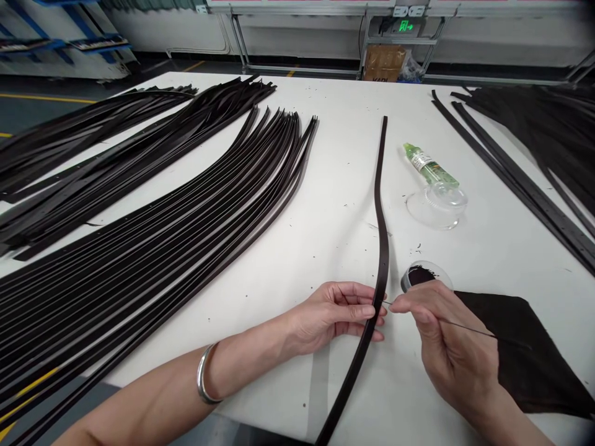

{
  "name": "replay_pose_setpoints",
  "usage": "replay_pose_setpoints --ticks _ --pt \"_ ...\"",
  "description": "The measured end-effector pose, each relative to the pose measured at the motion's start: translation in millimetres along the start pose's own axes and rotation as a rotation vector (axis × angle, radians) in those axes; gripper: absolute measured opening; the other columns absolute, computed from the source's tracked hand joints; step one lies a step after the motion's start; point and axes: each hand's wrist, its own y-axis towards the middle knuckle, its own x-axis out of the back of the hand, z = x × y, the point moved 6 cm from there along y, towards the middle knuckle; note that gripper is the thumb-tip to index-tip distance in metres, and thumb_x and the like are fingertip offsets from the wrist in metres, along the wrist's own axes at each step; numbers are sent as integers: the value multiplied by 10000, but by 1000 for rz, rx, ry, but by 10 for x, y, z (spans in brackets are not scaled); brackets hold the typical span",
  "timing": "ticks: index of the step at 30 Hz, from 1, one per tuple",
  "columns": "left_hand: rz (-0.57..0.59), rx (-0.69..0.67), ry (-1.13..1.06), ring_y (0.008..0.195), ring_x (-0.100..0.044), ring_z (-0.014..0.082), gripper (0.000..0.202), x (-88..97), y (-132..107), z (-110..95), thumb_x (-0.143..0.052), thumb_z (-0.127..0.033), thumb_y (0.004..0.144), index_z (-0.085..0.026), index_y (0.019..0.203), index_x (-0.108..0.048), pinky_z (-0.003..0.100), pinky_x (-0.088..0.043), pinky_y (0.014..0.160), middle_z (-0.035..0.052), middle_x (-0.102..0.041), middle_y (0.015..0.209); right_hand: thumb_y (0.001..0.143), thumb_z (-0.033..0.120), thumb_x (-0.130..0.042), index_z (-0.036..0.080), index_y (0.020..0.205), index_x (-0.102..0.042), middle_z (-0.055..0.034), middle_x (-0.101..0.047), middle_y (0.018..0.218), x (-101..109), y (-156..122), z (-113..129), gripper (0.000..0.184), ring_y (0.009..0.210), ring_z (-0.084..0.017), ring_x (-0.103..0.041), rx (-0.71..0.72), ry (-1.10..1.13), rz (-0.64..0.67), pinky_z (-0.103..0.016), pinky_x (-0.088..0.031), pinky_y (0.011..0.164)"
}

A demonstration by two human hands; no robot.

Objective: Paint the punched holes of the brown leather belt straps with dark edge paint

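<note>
My left hand (334, 316) grips a long, narrow black strap (382, 248), thumb on its face and fingers behind. The strap curves from the far middle of the table down to the near edge, with small holes along it. Close by on the right, my right hand (458, 347) pinches a thin dark rod (465, 327), whose tip points at the strap's edge. Whether the tip touches the strap is hard to tell. Partly behind the right hand is a small clear dish (439, 272) with dark contents. A black cloth-like sheet (539, 359) lies under the right hand.
Many black straps (186, 210) lie fanned out on the left of the white table (339, 167), with more bundles (543, 124) at the right. A green-labelled bottle (430, 164) and a clear plastic lid (439, 204) stand beyond my hands. Small black scraps dot the tabletop.
</note>
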Motion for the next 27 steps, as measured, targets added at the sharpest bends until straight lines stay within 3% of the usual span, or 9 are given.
replay_pose_setpoints --ticks 13,17,19,23,26,27 --pt "-20 2 3 853 -659 164 275 14 -1 4 -799 -206 749 -143 1003 -714 368 -584 809 66 -696 912 877 -25 -480 191 1067 -609 -47 -691 861 -12 9 11 316 801 -176 -623 -15 4 15 -350 -517 699" --pt "-14 -3 -3 843 -666 158 258 9 -1 11 -773 -180 774 -137 1020 -706 362 -588 808 73 -702 918 900 6 -469 189 1004 -628 -35 -699 841 8 -35 3 263 810 -168 -641 -73 7 20 -323 -525 681" --pt "-11 -14 -19 841 -671 159 242 5 -5 7 -759 -162 785 -132 1019 -702 358 -591 803 77 -705 920 931 38 -442 181 972 -643 -29 -701 841 45 -60 1 250 767 -142 -658 -127 8 -14 -292 -534 666" --pt "-13 -28 -40 861 -671 152 216 0 -22 -15 -728 -151 814 -128 1027 -704 339 -594 807 86 -699 975 993 145 -410 182 932 -654 -30 -702 932 198 -109 -109 254 718 -109 -692 -403 -19 -284 -265 -568 711" --pt "16 -20 -24 852 -670 140 236 -14 -33 -24 -705 -176 843 -147 1077 -701 322 -597 793 75 -688 976 940 269 -582 209 939 -624 -26 -687 1021 105 -109 -253 74 891 -151 -707 -628 58 -227 -268 -578 812" --pt "24 -17 -19 843 -670 136 247 -17 -35 -24 -701 -184 849 -155 1094 -698 318 -598 787 70 -686 967 899 293 -647 214 921 -609 -21 -682 1018 57 -96 -290 91 910 -156 -701 -667 106 -186 -259 -579 811"
